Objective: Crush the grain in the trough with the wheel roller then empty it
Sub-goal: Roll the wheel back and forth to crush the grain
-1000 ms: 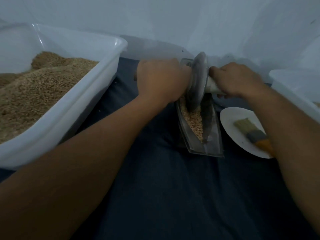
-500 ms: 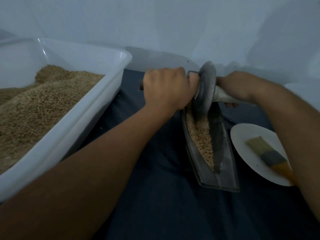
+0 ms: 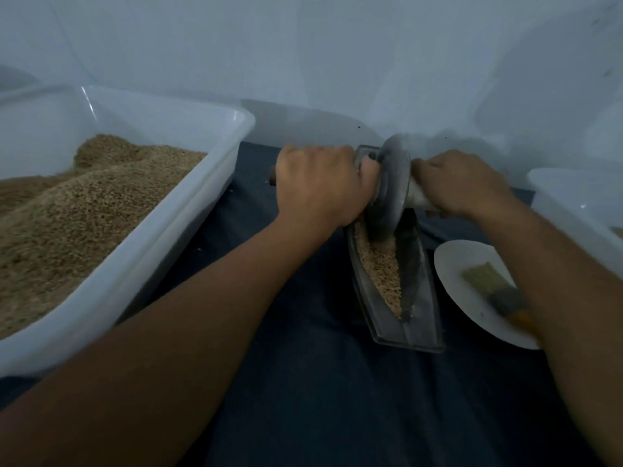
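Seen from the head camera: a narrow, boat-shaped clear trough (image 3: 397, 298) lies on a bench draped in dark blue cloth (image 3: 320, 399), holding tan grain (image 3: 381, 267). A grey metal wheel roller (image 3: 389, 187) stands upright in the trough's far end, on the grain. The left hand (image 3: 320, 187) is clenched around the roller's handle on the trough's left; the right hand (image 3: 462, 183) is clenched around the pale handle on its right. Left of the trough sits a large white plastic tub (image 3: 175, 237) heaped with grain. Right of the trough, a white round plate (image 3: 455, 291) carries a wooden-handled brush (image 3: 495, 288).
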`<state>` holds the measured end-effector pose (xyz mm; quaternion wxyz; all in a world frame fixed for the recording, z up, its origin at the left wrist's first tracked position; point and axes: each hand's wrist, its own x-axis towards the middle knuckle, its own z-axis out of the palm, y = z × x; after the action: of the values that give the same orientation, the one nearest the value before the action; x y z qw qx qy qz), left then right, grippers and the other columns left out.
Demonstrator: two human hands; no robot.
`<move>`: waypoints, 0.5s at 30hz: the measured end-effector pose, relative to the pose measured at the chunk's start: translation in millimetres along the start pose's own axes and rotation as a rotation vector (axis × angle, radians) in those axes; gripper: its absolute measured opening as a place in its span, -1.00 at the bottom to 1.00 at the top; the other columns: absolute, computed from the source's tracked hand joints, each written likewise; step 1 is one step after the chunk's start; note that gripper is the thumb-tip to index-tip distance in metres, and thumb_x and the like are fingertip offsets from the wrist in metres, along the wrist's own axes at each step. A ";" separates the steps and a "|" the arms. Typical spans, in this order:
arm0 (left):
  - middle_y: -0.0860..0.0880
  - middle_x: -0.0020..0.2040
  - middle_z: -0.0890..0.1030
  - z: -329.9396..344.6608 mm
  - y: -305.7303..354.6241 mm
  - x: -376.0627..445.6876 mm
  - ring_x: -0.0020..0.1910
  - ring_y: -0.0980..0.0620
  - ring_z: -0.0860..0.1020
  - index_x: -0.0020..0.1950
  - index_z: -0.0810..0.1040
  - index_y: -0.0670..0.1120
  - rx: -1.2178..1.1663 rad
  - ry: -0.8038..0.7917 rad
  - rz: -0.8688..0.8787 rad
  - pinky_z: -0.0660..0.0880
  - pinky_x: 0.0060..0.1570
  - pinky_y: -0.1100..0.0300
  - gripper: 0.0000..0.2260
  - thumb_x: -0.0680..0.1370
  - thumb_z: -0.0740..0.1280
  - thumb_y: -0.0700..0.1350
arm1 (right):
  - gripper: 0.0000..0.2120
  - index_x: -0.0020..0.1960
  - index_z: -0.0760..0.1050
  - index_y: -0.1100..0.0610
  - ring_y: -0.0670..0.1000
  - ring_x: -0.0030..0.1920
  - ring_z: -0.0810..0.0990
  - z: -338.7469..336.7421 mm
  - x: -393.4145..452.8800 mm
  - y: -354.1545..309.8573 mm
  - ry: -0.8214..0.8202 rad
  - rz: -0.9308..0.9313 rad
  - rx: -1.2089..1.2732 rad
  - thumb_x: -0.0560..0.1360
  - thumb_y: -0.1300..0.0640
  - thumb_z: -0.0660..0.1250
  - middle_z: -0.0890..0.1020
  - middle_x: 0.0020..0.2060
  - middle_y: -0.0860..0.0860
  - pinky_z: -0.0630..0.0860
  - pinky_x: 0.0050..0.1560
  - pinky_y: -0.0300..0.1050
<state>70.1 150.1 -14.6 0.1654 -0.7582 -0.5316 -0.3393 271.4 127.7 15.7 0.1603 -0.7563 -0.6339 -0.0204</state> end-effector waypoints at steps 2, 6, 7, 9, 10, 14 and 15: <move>0.02 -0.41 0.40 -2.9 0.0 -4.4 -0.41 -0.06 0.38 -0.30 0.43 -0.01 -0.004 -0.003 0.000 0.29 -0.23 0.07 -0.58 0.58 -0.05 0.15 | -0.45 -0.34 0.54 0.11 0.09 -0.37 0.52 3.8 -8.3 1.1 0.132 -0.021 -0.080 0.49 -0.22 -0.03 0.60 -0.42 0.04 0.34 -0.36 -0.11; 0.00 -0.37 0.46 -11.7 0.9 -8.9 -0.39 -0.06 0.41 -0.10 0.44 -0.04 -0.031 -0.019 0.022 0.22 -0.23 0.05 -0.65 0.57 0.01 0.17 | -0.47 -0.30 0.48 0.10 0.00 -0.40 0.35 9.1 -23.0 3.5 0.226 -0.058 -0.178 0.49 -0.20 -0.10 0.46 -0.39 0.01 0.14 -0.41 -0.14; 0.00 -0.35 0.50 -14.2 1.0 -10.5 -0.38 -0.07 0.44 -0.07 0.43 -0.05 -0.036 -0.025 0.029 0.24 -0.22 0.05 -0.66 0.57 0.02 0.17 | -0.47 -0.31 0.46 0.10 0.00 -0.41 0.34 9.9 -26.5 3.1 0.246 -0.049 -0.169 0.49 -0.21 -0.10 0.43 -0.40 -0.01 0.12 -0.41 -0.14; -0.01 -0.31 0.55 -18.5 0.8 -15.0 -0.32 -0.08 0.50 -0.04 0.42 -0.04 -0.040 -0.037 0.036 0.29 -0.19 0.03 -0.65 0.58 0.02 0.18 | -0.48 -0.35 0.40 0.09 0.08 -0.39 0.35 12.1 -32.7 1.9 0.311 -0.045 -0.167 0.51 -0.22 -0.10 0.40 -0.41 -0.01 0.12 -0.41 -0.14; -0.01 -0.28 0.56 -20.5 0.7 -17.9 -0.29 -0.08 0.51 -0.04 0.42 -0.04 -0.044 -0.040 0.036 0.33 -0.17 0.02 -0.65 0.58 0.01 0.19 | -0.48 -0.36 0.38 0.09 0.10 -0.37 0.35 13.8 -36.5 1.3 0.351 -0.051 -0.173 0.52 -0.22 -0.10 0.39 -0.41 0.00 0.11 -0.42 -0.14; 0.00 -0.21 0.59 -29.1 2.1 -26.6 -0.25 -0.06 0.49 -0.03 0.44 -0.02 -0.033 -0.048 0.049 0.36 -0.14 0.01 -0.63 0.59 -0.01 0.21 | -0.49 -0.32 0.42 0.10 0.09 -0.37 0.33 19.9 -51.6 0.7 0.471 -0.045 -0.155 0.57 -0.19 -0.06 0.42 -0.41 0.01 0.14 -0.40 -0.12; -0.01 -0.19 0.60 -31.2 2.7 -27.6 -0.24 -0.06 0.50 -0.03 0.45 -0.02 -0.028 -0.054 0.060 0.35 -0.14 0.02 -0.62 0.60 -0.01 0.20 | -0.48 -0.30 0.45 0.10 0.10 -0.37 0.35 20.8 -54.8 0.8 0.490 -0.039 -0.149 0.57 -0.19 -0.05 0.45 -0.39 0.03 0.17 -0.38 -0.10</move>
<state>56.4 110.9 -11.1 0.1505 -0.7850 -0.5082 -0.3208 257.9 81.0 -17.0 0.2523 -0.7261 -0.5875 -0.2529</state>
